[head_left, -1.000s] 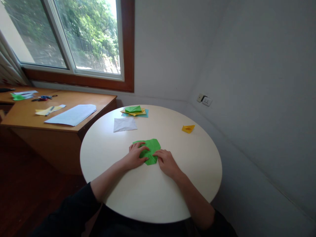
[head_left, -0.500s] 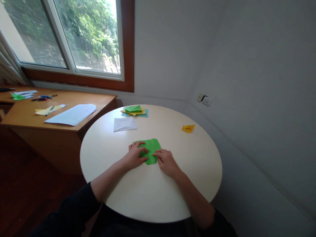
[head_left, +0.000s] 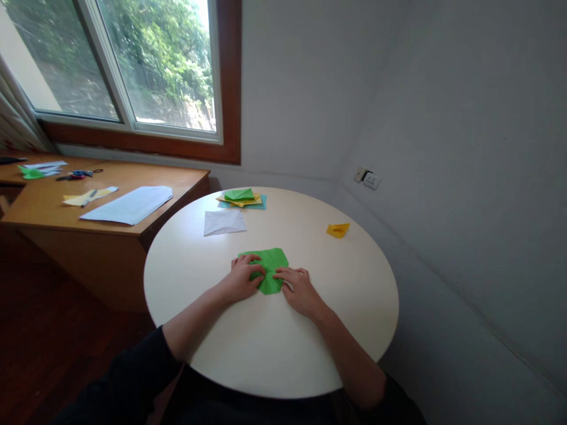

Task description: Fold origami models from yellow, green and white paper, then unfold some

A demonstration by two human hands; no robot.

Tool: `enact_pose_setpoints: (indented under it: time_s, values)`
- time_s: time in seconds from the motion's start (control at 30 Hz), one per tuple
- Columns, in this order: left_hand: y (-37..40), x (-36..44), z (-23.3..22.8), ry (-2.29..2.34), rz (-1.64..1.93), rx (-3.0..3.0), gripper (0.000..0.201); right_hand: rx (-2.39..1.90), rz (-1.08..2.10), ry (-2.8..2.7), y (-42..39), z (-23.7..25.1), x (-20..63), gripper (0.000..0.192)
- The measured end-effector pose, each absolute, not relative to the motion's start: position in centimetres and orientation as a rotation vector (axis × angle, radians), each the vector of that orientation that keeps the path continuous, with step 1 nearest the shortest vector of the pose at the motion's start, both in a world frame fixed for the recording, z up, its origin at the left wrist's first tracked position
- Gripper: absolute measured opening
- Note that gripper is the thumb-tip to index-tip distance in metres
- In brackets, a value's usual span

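Note:
A partly folded green paper [head_left: 271, 264] lies on the round white table [head_left: 221, 336] in front of me. My left hand [head_left: 243, 278] presses flat on its left side, fingers spread over the fold. My right hand [head_left: 297, 288] rests on its right lower edge, fingertips pinning the paper near the middle. Both hands lie against the paper on the tabletop; neither lifts it.
Beyond the green paper lie a white sheet [head_left: 224, 222], a stack of green, yellow and blue papers [head_left: 241, 199] and a small yellow folded piece [head_left: 338, 229]. A wooden desk [head_left: 88, 236] at left carries papers and scissors [head_left: 75, 175]. Walls stand close at right.
My right hand's fingertips slid a little left and up onto the green paper. The left hand barely shifted.

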State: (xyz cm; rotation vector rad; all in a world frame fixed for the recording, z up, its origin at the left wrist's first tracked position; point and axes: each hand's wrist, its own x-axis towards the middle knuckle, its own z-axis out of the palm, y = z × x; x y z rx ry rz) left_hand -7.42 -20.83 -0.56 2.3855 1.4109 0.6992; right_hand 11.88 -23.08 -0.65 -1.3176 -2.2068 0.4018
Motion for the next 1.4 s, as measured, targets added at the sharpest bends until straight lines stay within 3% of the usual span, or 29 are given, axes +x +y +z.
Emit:
enact_pose_setpoints:
  time_s: [0.33, 0.63, 1.03, 1.4]
  values:
    - [-20.7, -7.7, 0.0, 1.259, 0.655, 2.399, 0.020, -1.341, 0.415, -2.214, -23.1, -0.6, 12.0, 0.038]
    - [-21.1, -8.6, 1.2, 1.139, 0.405, 2.430, 0.042, -1.344, 0.409, -2.221, -23.0, -0.9, 12.1, 0.038]
    - [-21.1, -8.5, 0.9, 1.193, 0.364, 2.451, 0.052, -1.324, 0.418, -2.232, -23.0, -0.8, 12.1, 0.039]
    - [-21.0, -8.2, 0.2, 1.183, 0.504, 2.473, 0.046, -1.312, 0.434, -2.230, -23.0, -0.7, 12.2, 0.039]
